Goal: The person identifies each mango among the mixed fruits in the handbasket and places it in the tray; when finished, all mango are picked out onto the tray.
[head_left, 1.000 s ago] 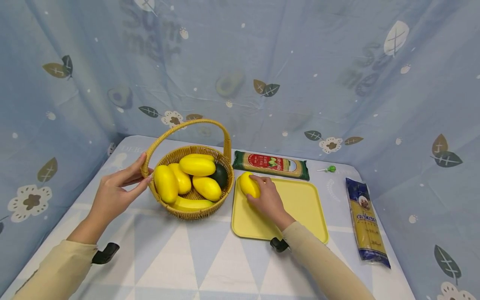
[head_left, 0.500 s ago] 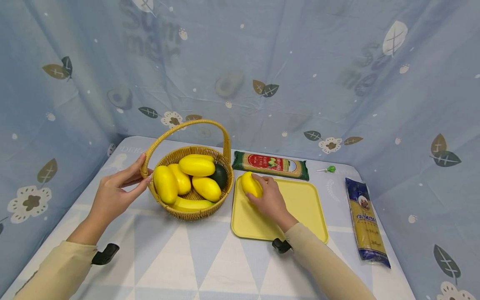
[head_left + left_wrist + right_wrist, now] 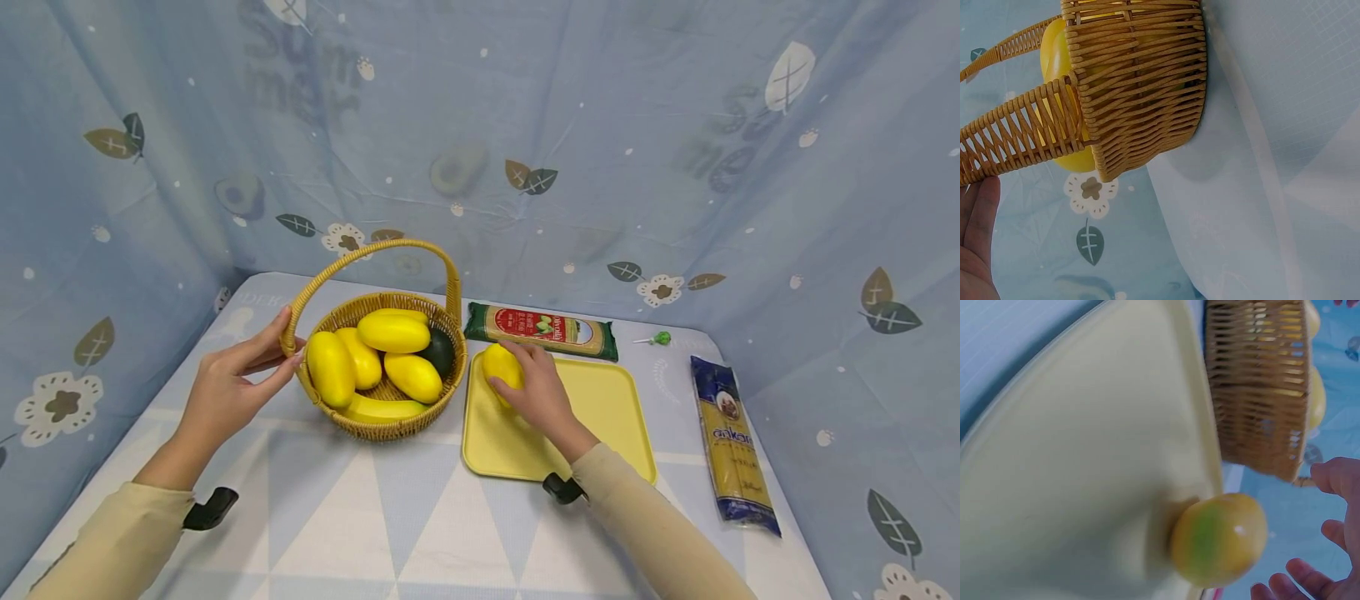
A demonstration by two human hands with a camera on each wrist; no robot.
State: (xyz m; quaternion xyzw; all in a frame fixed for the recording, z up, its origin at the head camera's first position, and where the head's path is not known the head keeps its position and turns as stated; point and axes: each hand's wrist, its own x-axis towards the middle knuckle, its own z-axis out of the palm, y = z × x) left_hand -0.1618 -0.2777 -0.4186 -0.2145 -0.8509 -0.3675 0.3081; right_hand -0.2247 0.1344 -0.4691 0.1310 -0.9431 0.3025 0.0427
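At the left, my left hand (image 3: 225, 392) pinches the base of the handle of a wicker basket (image 3: 390, 429); in the left wrist view its fingers (image 3: 982, 212) lie against the woven handle (image 3: 1022, 134). Inside the basket are several yellow fruits (image 3: 393, 332), a banana (image 3: 384, 408) and a dark green, avocado-like fruit (image 3: 440, 352). On a yellow tray (image 3: 607, 417), a rounded yellow fruit with a green patch (image 3: 1219, 540) lies by the left rim. Just over it is my right hand (image 3: 538, 396); the right wrist view shows its fingers spread and apart from the fruit.
A green-ended pasta packet (image 3: 540, 331) lies behind the tray. A blue-ended pasta packet (image 3: 731, 446) lies near the table's right edge. Between them is a small green-headed pick (image 3: 662, 338). A printed curtain (image 3: 480, 167) surrounds the back and sides.
The fruit on the tray has shifted slightly right. My right hand has moved a little and its fingers have come off the fruit. The left hand and basket stay put.
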